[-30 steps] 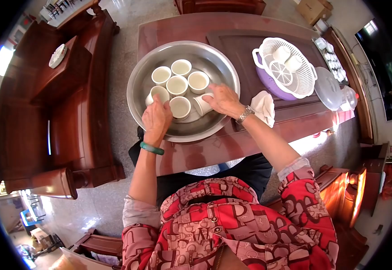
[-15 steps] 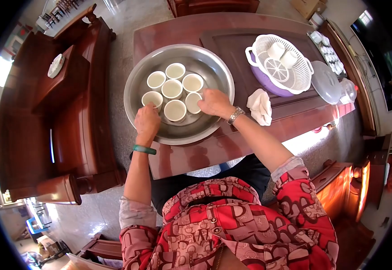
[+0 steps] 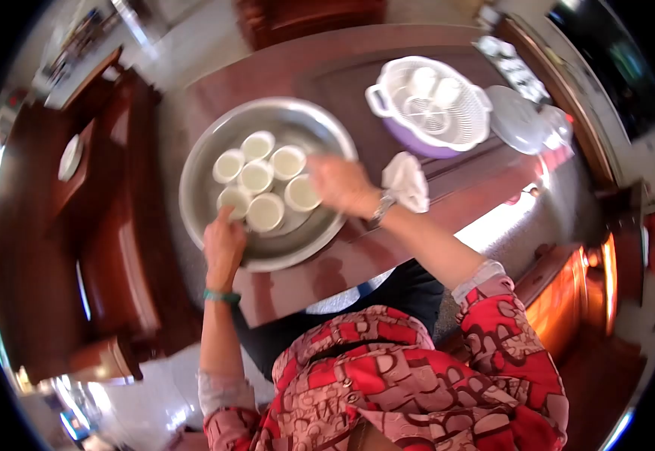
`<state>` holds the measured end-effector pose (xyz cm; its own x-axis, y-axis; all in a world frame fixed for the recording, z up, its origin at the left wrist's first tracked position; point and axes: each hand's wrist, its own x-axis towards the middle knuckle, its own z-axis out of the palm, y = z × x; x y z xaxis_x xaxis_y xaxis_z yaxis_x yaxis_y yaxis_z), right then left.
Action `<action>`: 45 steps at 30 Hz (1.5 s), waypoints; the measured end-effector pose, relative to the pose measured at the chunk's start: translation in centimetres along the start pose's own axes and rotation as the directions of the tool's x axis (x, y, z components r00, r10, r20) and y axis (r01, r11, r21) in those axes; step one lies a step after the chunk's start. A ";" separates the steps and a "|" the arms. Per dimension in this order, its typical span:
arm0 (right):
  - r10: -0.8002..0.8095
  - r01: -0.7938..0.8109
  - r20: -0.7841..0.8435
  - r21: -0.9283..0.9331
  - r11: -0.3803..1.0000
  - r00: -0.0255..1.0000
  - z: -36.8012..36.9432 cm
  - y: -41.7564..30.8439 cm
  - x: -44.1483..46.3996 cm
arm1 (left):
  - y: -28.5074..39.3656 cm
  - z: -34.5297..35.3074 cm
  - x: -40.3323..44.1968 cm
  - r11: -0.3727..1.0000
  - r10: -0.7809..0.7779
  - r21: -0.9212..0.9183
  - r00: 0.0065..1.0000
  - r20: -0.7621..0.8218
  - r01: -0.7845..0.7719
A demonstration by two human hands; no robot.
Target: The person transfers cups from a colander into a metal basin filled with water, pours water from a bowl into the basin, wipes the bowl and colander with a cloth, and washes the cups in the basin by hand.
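Several white cups stand upright in a wide metal basin [image 3: 196,161], grouped closely together. My left hand [image 3: 224,244] is at the basin's near left side, its fingers closed on the rim of the front-left cup [image 3: 233,201]. To the right, my right hand [image 3: 342,184] is smeared by motion above the basin's right rim. It is beside the right-hand cup [image 3: 302,193] and seems apart from it; its fingers are too blurred to read. A front cup [image 3: 266,213] and a centre cup [image 3: 256,177] sit between the hands.
On the dark wooden table [image 3: 297,282], a white strainer [image 3: 466,124] holding white cups rests in a purple basin [image 3: 429,148]. A crumpled white cloth [image 3: 405,182] lies nearer me. Beyond are a clear lid [image 3: 519,120] and a tray of cups [image 3: 514,69]. A wooden bench [image 3: 109,225] stands left.
My right hand has come off the right-hand cup and lifted up beside it. My left hand stays at the front-left cup. The whole view has shifted and turned slightly.
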<state>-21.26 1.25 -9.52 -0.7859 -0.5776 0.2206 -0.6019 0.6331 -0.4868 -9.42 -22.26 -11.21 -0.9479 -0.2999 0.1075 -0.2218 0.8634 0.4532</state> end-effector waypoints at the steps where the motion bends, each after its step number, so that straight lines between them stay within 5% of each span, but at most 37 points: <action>1: -0.023 0.025 0.108 -0.017 1.000 0.994 -0.3 0.2 -0.6 | -0.6 0.6 -0.2 1.000 0.031 -0.001 0.998 -0.048 -0.031; 4: 0.043 -0.047 0.165 0.017 0.999 0.985 -2.3 1.9 0.1 | -0.2 0.9 -0.3 0.989 0.141 0.049 0.984 -0.106 -0.137; 6: 0.127 -0.042 -0.308 0.270 0.962 0.943 -4.0 3.8 1.7 | -0.1 0.9 -0.4 0.979 0.198 0.078 0.971 -0.136 -0.189; 13: 0.372 -0.531 -0.536 -0.176 0.829 0.758 -13.5 19.6 4.2 | 0.9 0.4 -0.3 0.996 0.083 0.043 0.993 -0.087 -0.079; 22: 0.593 -0.654 -0.278 -0.366 0.662 0.756 -15.3 29.6 4.8 | 1.4 0.5 0.1 1.000 -0.015 -0.015 0.994 -0.111 0.014; 30: 0.702 -0.698 -0.168 -0.403 0.592 0.693 -15.1 29.2 1.8 | 0.9 0.8 -0.2 0.999 0.036 -0.010 0.990 -0.137 -0.037; 32: 0.530 -0.578 -0.234 -0.265 0.772 0.815 -14.5 31.2 -0.6 | 0.7 0.6 -0.2 0.999 0.039 0.015 0.993 -0.115 -0.037; 33: 0.671 -0.662 -0.090 0.113 0.741 0.736 -16.3 27.5 -0.7 | 0.6 0.5 -0.2 0.999 0.031 0.016 0.995 -0.091 -0.029; 35: 0.766 -0.729 0.007 0.314 0.608 0.643 -17.6 21.6 -0.7 | 1.3 0.2 -0.1 0.999 -0.038 0.004 0.994 -0.107 0.039; 41: 0.341 -0.422 0.269 0.725 0.544 0.901 -14.5 9.5 0.5 | 0.8 0.2 -0.5 0.991 -0.022 -0.134 0.980 -0.200 -0.005; 45: 0.180 -0.332 0.324 0.511 0.793 0.929 -9.8 3.1 2.5 | 0.6 0.2 -0.5 0.961 -0.032 -0.272 0.964 -0.263 -0.043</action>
<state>-26.51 6.80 -2.21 -0.7921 -0.5899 -0.1566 -0.1444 0.4305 -0.8910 -9.15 -21.46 -11.17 -0.8467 -0.4233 0.3222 -0.1104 0.7323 0.6720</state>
